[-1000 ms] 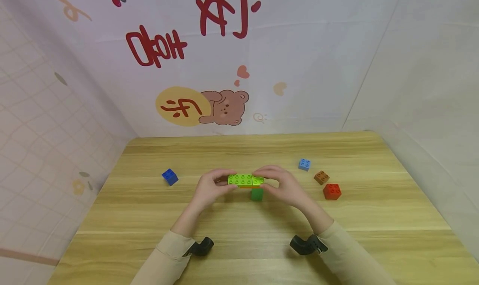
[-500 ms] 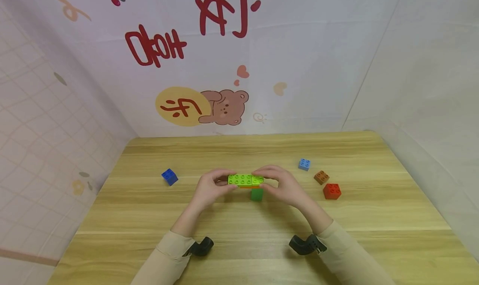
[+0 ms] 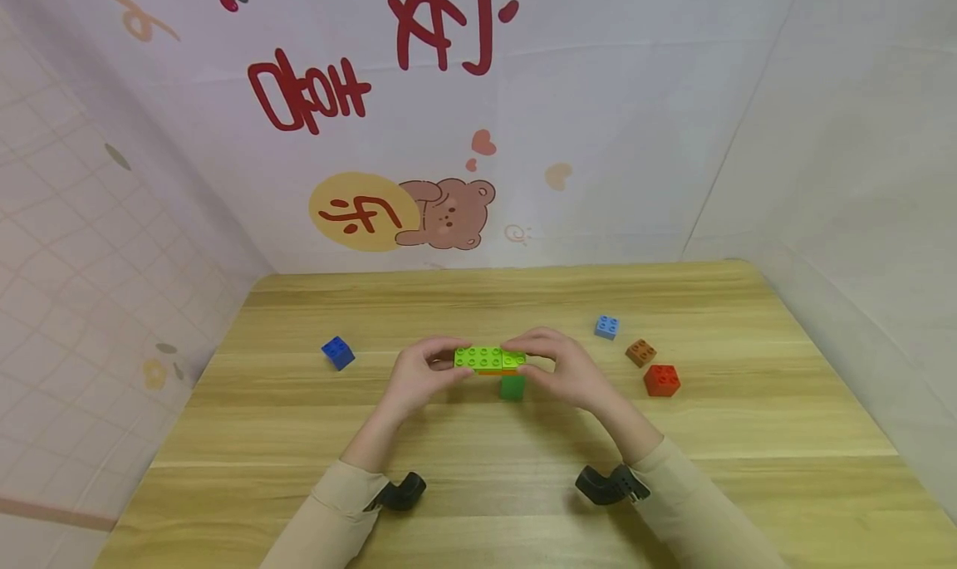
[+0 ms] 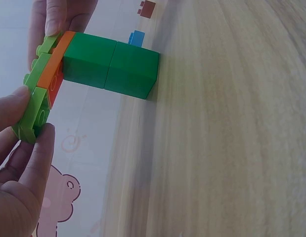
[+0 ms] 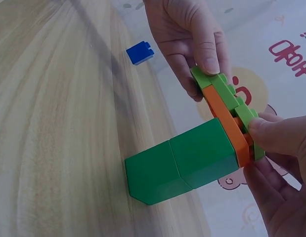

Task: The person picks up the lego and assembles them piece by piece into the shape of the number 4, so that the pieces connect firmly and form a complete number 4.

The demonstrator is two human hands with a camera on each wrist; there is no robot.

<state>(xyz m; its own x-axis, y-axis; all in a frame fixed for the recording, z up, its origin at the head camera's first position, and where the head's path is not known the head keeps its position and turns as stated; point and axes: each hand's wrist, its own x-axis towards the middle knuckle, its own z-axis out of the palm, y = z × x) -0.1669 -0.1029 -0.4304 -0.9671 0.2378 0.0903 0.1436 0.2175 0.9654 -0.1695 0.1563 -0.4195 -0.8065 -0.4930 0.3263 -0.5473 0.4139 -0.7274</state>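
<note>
A tower of two dark green blocks point(image 5: 202, 155) stands on the table, topped by a flat orange brick point(image 5: 227, 121). Over the orange brick lie a long lime brick point(image 3: 478, 359) and a short lime brick point(image 3: 513, 360), end to end. The left end of the long one overhangs the orange brick, and my left hand point(image 3: 420, 373) pinches it there between thumb and fingers. My right hand point(image 3: 559, 371) pinches the short one at the right end. In the right wrist view orange studs show in a gap under the short brick.
A dark blue block point(image 3: 339, 353) sits on the wooden table point(image 3: 478, 469) at left. To the right are a light blue brick point(image 3: 607, 327), a brown brick point(image 3: 640, 352) and a red block point(image 3: 662, 380). A printed white sheet point(image 3: 598, 95) rises behind the table.
</note>
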